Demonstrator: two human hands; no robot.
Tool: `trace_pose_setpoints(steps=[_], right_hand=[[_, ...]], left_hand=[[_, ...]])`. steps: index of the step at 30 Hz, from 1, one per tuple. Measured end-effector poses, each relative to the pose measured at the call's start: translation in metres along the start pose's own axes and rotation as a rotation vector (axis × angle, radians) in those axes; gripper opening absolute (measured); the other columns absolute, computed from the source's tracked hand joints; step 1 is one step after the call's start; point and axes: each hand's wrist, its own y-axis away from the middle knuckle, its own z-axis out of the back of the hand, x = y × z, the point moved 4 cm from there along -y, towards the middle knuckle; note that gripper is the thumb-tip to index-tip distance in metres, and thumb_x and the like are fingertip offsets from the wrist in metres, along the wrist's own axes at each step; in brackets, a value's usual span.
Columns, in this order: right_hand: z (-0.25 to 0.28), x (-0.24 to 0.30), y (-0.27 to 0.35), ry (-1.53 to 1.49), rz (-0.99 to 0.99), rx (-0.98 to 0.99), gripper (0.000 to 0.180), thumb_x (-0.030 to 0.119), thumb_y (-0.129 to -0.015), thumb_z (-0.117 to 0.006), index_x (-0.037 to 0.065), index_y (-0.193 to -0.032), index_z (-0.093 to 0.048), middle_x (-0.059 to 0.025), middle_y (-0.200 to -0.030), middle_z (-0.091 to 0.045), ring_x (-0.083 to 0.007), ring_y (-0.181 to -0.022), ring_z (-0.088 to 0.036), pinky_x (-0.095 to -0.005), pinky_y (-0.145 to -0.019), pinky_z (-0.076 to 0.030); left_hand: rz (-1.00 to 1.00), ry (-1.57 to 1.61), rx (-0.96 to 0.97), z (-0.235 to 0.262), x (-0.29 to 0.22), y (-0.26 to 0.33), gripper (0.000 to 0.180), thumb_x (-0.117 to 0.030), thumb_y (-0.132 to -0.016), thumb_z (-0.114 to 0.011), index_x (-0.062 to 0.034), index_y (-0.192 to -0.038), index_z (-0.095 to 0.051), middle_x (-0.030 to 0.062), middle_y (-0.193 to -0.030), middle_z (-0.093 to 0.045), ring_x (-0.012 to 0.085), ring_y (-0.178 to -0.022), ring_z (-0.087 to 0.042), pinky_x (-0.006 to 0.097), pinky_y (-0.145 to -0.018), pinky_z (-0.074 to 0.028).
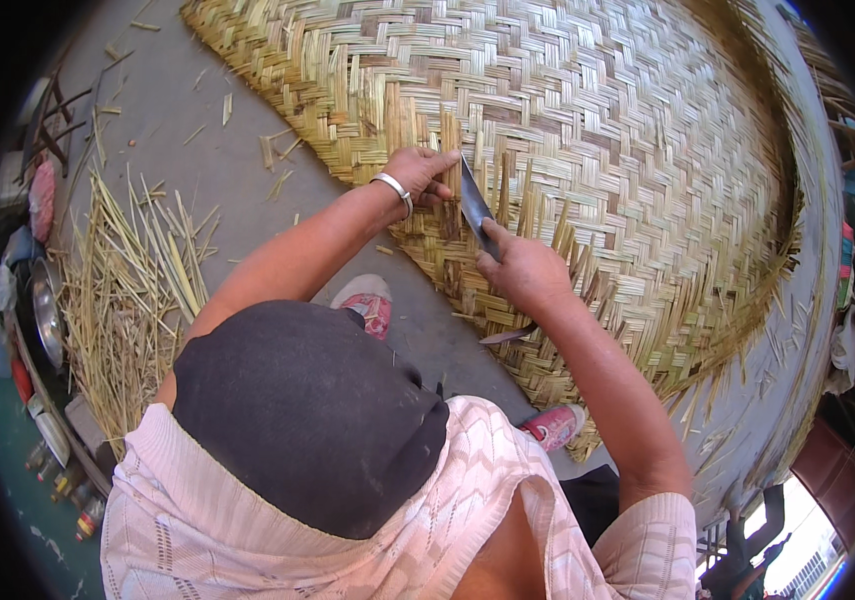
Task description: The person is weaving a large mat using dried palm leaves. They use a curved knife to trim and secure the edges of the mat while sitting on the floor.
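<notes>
A large woven mat (587,110) of split reed or cane strips lies in front of me, with loose strip ends standing up near its near edge. My left hand (419,178), wearing a silver bracelet (393,193), is closed on an upright flat strip (450,150) at the mat. Held in my right hand (527,270) is a knife (473,203) with a dark blade; its tip lies beside the left thumb, against the strip. Its handle is mostly hidden by my fingers. Below my right wrist, a dark pointed blade-like piece (509,336) lies over the mat's edge.
Loose straw and strips (127,300) are heaped on the grey floor (247,215) at left. A metal basin (48,310) and several bottles (72,490) stand at the far left. My red shoes (375,305) are at the mat's near edge, whose right side curls up.
</notes>
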Motion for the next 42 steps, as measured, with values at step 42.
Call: trace_pose_setpoints(steps=[42], right_hand=[[0.038,-0.033,0.122,-0.783,0.012,0.308,0.054,0.020,-0.096,-0.061,0.010,-0.146,-0.044,0.0060,-0.089,-0.056,-0.0048,-0.070,-0.042,-0.0221,-0.065,-0.041]], left_hand=[[-0.505,-0.336,-0.039,-0.013,0.009,-0.005,0.047,-0.027,-0.086,-0.073,-0.0010,-0.122,-0.058,0.0110,-0.098,-0.069,0.0231,-0.072,-0.069,0.035,-0.065,-0.056]])
